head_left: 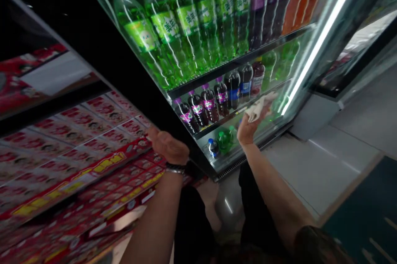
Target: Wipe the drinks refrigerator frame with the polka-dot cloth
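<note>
My right hand [248, 128] is shut on a white cloth [259, 107] and presses it against the lower glass of a drinks fridge door [279, 70]. My left hand [167, 146] rests on the edge of a stack of red printed cartons [102, 160] to the left of the fridge, fingers curled over the edge. A dark band sits on my left wrist. Behind the glass stand green soda bottles [186, 28] on the upper shelf and dark purple-labelled bottles [211, 103] on the shelf below.
A lit strip [316, 45] runs down the fridge's right side. Small bottles [221, 142] stand on the bottom shelf. Grey floor tiles [325, 160] spread to the right, with a dark mat [366, 210] at the lower right. My dark-trousered legs [248, 210] are below.
</note>
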Tool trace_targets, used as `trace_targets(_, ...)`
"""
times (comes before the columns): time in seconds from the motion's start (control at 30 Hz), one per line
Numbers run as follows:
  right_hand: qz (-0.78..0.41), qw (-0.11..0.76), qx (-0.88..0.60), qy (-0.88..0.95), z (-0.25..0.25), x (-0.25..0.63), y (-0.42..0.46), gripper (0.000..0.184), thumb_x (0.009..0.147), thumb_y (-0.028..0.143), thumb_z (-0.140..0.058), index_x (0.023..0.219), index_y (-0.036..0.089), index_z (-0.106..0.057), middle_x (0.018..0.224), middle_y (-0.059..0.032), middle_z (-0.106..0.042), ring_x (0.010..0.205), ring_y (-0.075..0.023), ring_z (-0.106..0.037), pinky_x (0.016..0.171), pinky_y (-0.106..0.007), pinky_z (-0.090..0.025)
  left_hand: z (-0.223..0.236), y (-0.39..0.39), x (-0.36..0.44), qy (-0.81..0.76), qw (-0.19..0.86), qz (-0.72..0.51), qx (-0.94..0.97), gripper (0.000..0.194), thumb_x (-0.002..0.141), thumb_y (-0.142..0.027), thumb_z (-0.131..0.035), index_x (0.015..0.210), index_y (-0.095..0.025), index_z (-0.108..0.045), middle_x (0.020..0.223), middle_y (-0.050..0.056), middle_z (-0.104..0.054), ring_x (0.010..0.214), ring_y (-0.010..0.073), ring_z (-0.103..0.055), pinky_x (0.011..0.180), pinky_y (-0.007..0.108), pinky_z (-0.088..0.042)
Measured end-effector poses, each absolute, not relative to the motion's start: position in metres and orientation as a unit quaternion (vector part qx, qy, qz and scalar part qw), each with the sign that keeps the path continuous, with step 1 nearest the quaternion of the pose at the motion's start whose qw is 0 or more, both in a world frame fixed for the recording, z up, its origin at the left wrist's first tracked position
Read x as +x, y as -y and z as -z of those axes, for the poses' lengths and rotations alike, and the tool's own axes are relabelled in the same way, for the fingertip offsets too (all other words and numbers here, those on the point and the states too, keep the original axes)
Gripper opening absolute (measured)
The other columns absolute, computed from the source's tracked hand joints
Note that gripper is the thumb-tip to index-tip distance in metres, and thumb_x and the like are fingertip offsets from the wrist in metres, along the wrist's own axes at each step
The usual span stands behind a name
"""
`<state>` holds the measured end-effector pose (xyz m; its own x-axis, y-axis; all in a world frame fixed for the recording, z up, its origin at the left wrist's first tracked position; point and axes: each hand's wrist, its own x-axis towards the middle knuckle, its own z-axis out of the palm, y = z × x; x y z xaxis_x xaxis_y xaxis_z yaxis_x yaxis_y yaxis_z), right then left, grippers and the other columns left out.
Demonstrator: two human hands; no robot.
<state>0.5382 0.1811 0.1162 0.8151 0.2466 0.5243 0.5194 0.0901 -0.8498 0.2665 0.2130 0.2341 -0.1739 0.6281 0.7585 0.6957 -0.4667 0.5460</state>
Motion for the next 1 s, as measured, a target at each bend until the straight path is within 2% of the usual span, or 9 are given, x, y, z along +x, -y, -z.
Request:
trace_targets(0.1, 0.158, 0.6, -0.645, 0.446, -0.104, 0.445, -0.159, 0.084, 0.103, 0.048, -0.047, 0.176, 0.017, -0.021, 0.181, -0.0177, -0.004, 0.169, -0.0444, 0.0, 0.133, -0.076, -0.015, -0.238, -0.207, 0.27, 0.51, 0.05, 0.571, -0.642, 0.029, 0.108, -0.043, -0.017, 0.088, -0.026, -0.028, 0.094, 0.01, -0.046, 0.093, 0.0259, -0.044, 0.106, 0.054, -0.038)
trace_targets(0.17, 0.169, 0.532, -0.633, 0.536, -0.085, 0.393, -0.145, 0.078, 0.099, 0.044, -0.055, 0.172, 0.024, -0.037, 0.18, -0.0169, -0.016, 0.168, -0.0491, -0.003, 0.13, -0.079, -0.018, -0.242, -0.202, 0.272, 0.499, 0.055, 0.576, -0.646, 0.034, 0.11, -0.047, -0.014, 0.089, -0.026, -0.03, 0.094, 0.01, -0.047, 0.092, 0.0248, -0.044, 0.101, 0.05, -0.04)
trace_targets(0.3, 0.161, 0.452, -0.576, 0.662, -0.026, 0.337, -0.126, 0.06, 0.093, 0.029, -0.062, 0.153, 0.038, -0.065, 0.165, -0.0121, -0.049, 0.162, -0.0482, -0.028, 0.128, -0.078, -0.022, -0.245, -0.2, 0.276, 0.477, 0.054, 0.586, -0.652, 0.044, 0.111, -0.054, -0.008, 0.088, -0.026, -0.032, 0.094, 0.012, -0.049, 0.093, 0.0244, -0.046, 0.098, 0.047, -0.039)
trace_targets(0.43, 0.156, 0.41, -0.567, 0.697, 0.029, 0.335, -0.105, 0.056, 0.095, 0.021, -0.059, 0.147, 0.037, -0.07, 0.157, -0.0142, -0.058, 0.153, -0.0454, -0.045, 0.123, -0.076, -0.033, -0.242, -0.202, 0.276, 0.469, 0.039, 0.593, -0.653, 0.057, 0.11, -0.064, -0.004, 0.089, -0.024, -0.039, 0.096, 0.013, -0.051, 0.098, 0.0244, -0.05, 0.101, 0.047, -0.039)
trace_targets(0.53, 0.105, 0.372, -0.595, 0.705, 0.054, 0.343, -0.088, 0.055, 0.097, 0.018, -0.055, 0.148, 0.03, -0.07, 0.156, -0.0171, -0.057, 0.154, -0.0448, -0.044, 0.121, -0.072, -0.04, -0.241, -0.202, 0.277, 0.469, 0.035, 0.598, -0.649, 0.066, 0.109, -0.067, -0.003, 0.09, -0.021, -0.046, 0.099, 0.014, -0.054, 0.105, 0.0238, -0.052, 0.107, 0.047, -0.039)
trace_targets(0.7, 0.049, 0.419, -0.622, 0.659, 0.061, 0.357, -0.083, 0.055, 0.097, 0.022, -0.05, 0.15, 0.02, -0.067, 0.161, -0.021, -0.05, 0.163, -0.0449, -0.029, 0.124, -0.077, -0.036, -0.238, -0.2, 0.276, 0.487, 0.057, 0.582, -0.649, 0.075, 0.11, -0.065, -0.003, 0.096, -0.015, -0.057, 0.109, 0.018, -0.059, 0.122, 0.0243, -0.056, 0.118, 0.049, -0.036)
trace_targets(0.8, 0.049, 0.471, -0.649, 0.596, 0.042, 0.378, -0.096, 0.058, 0.097, 0.034, -0.052, 0.15, 0.016, -0.065, 0.166, -0.0227, -0.043, 0.167, -0.0455, -0.018, 0.126, -0.078, -0.031, -0.234, -0.202, 0.275, 0.489, 0.049, 0.581, -0.649, 0.076, 0.111, -0.063, -0.006, 0.1, -0.012, -0.061, 0.118, 0.019, -0.062, 0.132, 0.0258, -0.056, 0.121, 0.05, -0.037)
trace_targets(0.87, 0.066, 0.503, -0.662, 0.552, 0.019, 0.402, -0.108, 0.066, 0.097, 0.044, -0.051, 0.154, 0.011, -0.06, 0.171, -0.0241, -0.035, 0.168, -0.0452, -0.011, 0.129, -0.077, -0.026, -0.232, -0.203, 0.275, 0.495, 0.032, 0.583, -0.643, 0.079, 0.111, -0.065, -0.006, 0.104, -0.01, -0.063, 0.126, 0.02, -0.062, 0.139, 0.0272, -0.054, 0.122, 0.051, -0.038)
trace_targets(1.0, 0.15, 0.562, -0.663, 0.471, -0.037, 0.483, -0.142, 0.093, 0.102, 0.061, -0.04, 0.164, -0.009, -0.037, 0.176, -0.033, -0.015, 0.17, -0.0404, -0.003, 0.136, -0.063, -0.012, -0.231, -0.203, 0.276, 0.515, 0.017, 0.586, -0.626, 0.087, 0.108, -0.069, -0.005, 0.116, -0.006, -0.063, 0.142, 0.023, -0.057, 0.155, 0.0317, -0.042, 0.13, 0.054, -0.028)
